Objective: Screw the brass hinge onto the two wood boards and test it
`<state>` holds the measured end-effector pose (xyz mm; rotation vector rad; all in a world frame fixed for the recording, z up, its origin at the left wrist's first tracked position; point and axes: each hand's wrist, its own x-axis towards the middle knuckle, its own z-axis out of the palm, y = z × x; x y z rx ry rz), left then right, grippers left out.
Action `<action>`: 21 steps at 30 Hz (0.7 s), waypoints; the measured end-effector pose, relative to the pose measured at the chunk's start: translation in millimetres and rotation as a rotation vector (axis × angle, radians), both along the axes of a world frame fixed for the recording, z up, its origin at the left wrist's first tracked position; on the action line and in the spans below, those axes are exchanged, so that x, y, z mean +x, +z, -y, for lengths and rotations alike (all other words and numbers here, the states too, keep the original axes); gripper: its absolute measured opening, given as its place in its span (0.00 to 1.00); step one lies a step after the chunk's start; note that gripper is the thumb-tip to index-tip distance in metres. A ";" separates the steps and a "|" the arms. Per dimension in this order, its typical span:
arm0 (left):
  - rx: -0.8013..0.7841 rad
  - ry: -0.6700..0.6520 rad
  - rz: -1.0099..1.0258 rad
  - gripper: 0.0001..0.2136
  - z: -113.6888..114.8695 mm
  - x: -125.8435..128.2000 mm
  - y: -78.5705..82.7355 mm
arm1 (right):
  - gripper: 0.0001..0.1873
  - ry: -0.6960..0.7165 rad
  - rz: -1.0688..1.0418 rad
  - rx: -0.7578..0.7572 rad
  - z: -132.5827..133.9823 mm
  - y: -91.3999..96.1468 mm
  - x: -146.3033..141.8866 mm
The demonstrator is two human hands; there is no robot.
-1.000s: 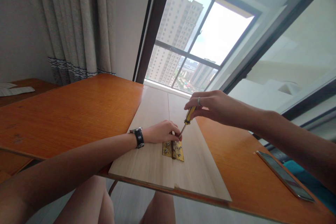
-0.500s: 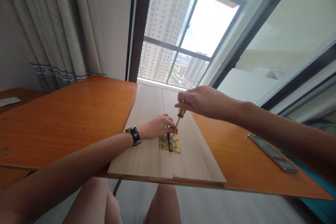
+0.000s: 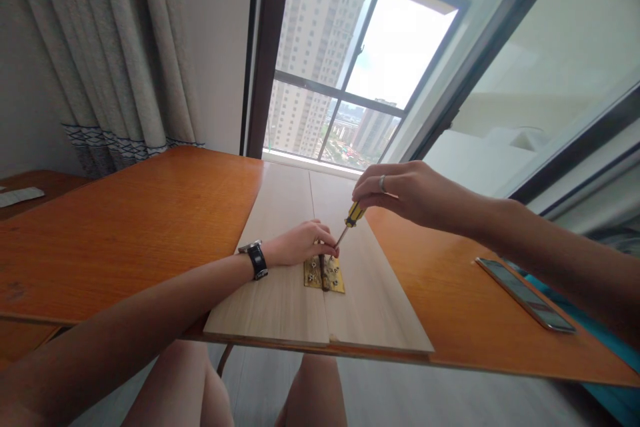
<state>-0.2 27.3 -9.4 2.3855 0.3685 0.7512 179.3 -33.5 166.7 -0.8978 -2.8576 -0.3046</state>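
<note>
our right hand [image 3: 400,188] grasps the screwdriver [image 3: 355,215] by its yellow handle; our left hand [image 3: 300,244] gathers its fingers at the tip, though what they pinch we cannot tell. the brass hinge [image 3: 325,277] spans the seam between two boards [image 3: 373,310]. we probably do best with the shaft nearer upright, pressing gently.

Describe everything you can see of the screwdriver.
The screwdriver has a yellow handle with black parts, perhaps plastic, and a slim, metallic-looking shaft. The right hand grips the handle. Tilted, it slants down leftward to the left hand, by the gold-coloured hinge; its tip cannot be made out.
</note>
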 end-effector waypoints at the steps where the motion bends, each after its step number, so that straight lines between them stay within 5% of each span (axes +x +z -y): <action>1: -0.005 0.002 0.001 0.08 0.3 -0.4 0.2 | 0.13 0.010 0.010 0.012 -0.5 -0.1 -1.3; 17: -0.014 -0.002 -0.001 0.12 0.3 1.0 1.7 | 0.16 -0.013 0.088 0.090 -5.1 -19.4 1.7; 21: -0.002 -0.022 -0.015 0.12 -0.4 1.3 1.5 | 0.13 0.035 0.179 -0.005 -3.0 -15.4 9.5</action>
